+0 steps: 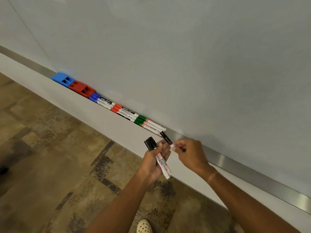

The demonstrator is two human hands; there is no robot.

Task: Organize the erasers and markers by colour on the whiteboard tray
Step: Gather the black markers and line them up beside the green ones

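Observation:
On the whiteboard tray a blue eraser and a red eraser stand side by side. After them lie blue markers, red markers and green markers in a row. My left hand grips a bunch of black-capped markers in front of the tray. My right hand pinches one black-capped marker by its white barrel, its cap pointing at the tray just past the green markers.
The whiteboard fills the upper view. A metal strip runs along the tray to the right. Below is patterned brown floor, with a cream perforated shoe at the bottom edge.

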